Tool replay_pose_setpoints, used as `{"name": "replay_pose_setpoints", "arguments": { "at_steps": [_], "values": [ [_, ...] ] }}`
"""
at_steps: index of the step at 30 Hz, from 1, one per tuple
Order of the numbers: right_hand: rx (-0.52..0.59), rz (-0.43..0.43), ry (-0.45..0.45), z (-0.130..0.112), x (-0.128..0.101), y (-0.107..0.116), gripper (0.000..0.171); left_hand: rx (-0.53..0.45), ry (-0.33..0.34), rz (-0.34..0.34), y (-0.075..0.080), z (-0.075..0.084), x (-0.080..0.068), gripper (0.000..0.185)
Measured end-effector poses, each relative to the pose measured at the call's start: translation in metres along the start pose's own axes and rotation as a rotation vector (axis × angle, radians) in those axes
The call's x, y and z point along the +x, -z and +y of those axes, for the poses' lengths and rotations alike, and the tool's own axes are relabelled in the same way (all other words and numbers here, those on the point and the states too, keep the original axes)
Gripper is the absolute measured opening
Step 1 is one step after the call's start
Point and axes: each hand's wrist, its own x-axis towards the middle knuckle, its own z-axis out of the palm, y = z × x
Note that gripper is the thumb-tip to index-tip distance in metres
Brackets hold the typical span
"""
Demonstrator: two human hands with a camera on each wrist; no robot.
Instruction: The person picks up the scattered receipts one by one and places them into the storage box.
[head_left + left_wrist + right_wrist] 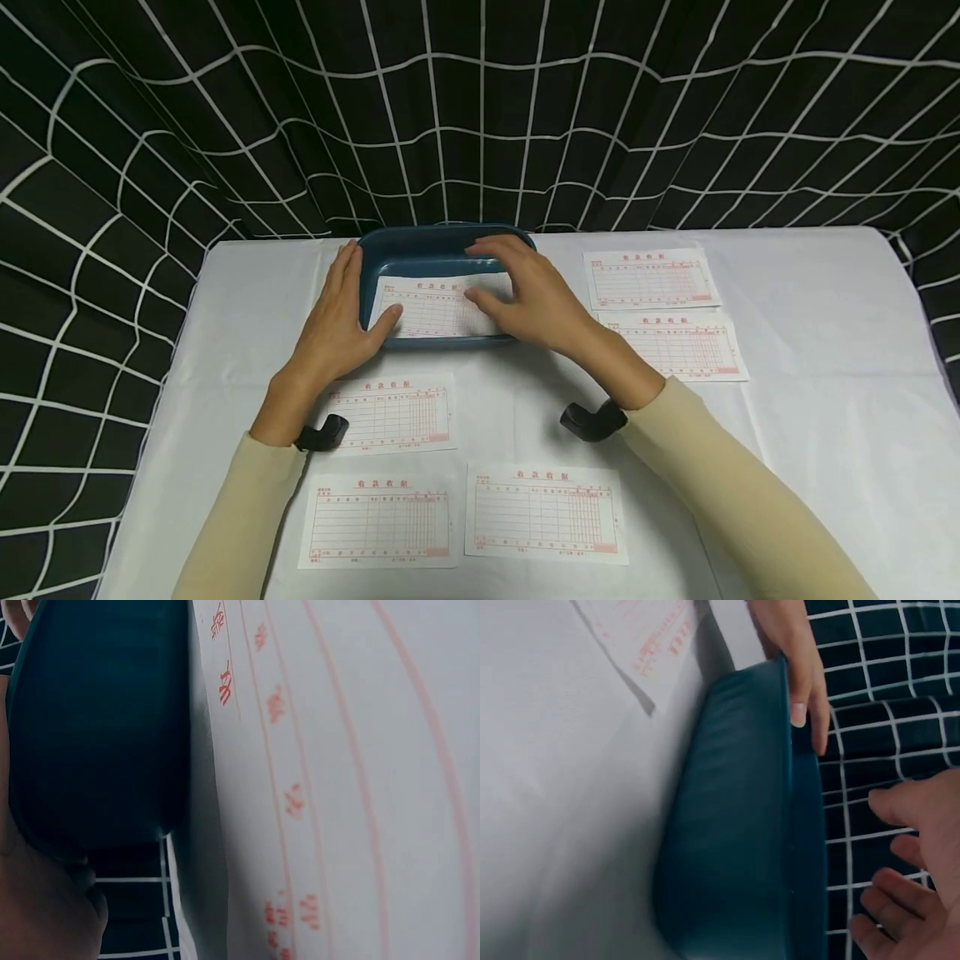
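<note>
A dark blue tray (420, 243) sits at the far middle of the table, and a red-printed receipt slip (438, 310) lies in it. My left hand (347, 302) rests flat against the tray's left side, fingers straight, its thumb on the slip's near left corner. My right hand (525, 292) hovers over the right half of the tray with its fingers spread and lightly bent, touching the slip. The right wrist view shows the tray's outer wall (735, 825), the left hand (795, 660) on its rim and the right hand (915, 877) with nothing in it. The left wrist view shows the tray wall (97, 727) up close.
Several more slips lie on the white tablecloth (817, 333): two at the right (651, 277) (675, 343), one under my left wrist (393, 412), two near the front edge (378, 521) (545, 511). A black grid-patterned curtain (480, 108) hangs behind and at both sides.
</note>
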Motion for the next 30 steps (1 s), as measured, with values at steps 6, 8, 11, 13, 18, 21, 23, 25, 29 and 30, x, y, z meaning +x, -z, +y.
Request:
{"name": "replay_pose_setpoints", "arguments": {
  "at_steps": [6, 8, 11, 13, 18, 21, 23, 25, 29, 30],
  "values": [
    [-0.01, 0.02, 0.074, -0.003, -0.035, 0.006, 0.052, -0.011, 0.009, -0.01, -0.001, 0.0, -0.001, 0.099],
    [-0.011, 0.033, 0.086, -0.004, -0.049, 0.006, 0.051, -0.011, 0.01, -0.013, -0.001, 0.0, -0.001, 0.098],
    [-0.031, 0.049, 0.088, -0.007, -0.073, 0.006, 0.052, -0.007, 0.007, -0.007, -0.001, 0.0, -0.002, 0.098],
    [-0.057, 0.055, 0.084, -0.009, -0.09, 0.005, 0.052, -0.007, 0.002, -0.002, -0.001, -0.001, -0.001, 0.098],
    [-0.11, 0.052, 0.026, -0.007, -0.132, 0.001, 0.056, -0.016, -0.008, 0.003, -0.003, -0.001, -0.001, 0.098],
    [-0.143, 0.055, -0.023, -0.004, -0.157, -0.004, 0.058, -0.02, -0.011, 0.002, -0.003, -0.001, -0.001, 0.098],
    [-0.165, 0.065, -0.041, -0.001, -0.171, -0.007, 0.06, -0.019, -0.014, 0.006, -0.002, -0.001, -0.001, 0.098],
    [-0.175, 0.08, -0.042, 0.001, -0.183, -0.01, 0.062, -0.018, -0.012, 0.01, -0.001, -0.001, -0.001, 0.098],
    [-0.169, 0.112, -0.026, 0.003, -0.204, -0.017, 0.066, -0.024, -0.01, 0.006, 0.0, 0.0, -0.001, 0.098],
    [-0.169, 0.116, -0.025, 0.003, -0.209, -0.019, 0.067, -0.026, -0.007, 0.001, -0.001, 0.0, -0.001, 0.098]
  ]
}}
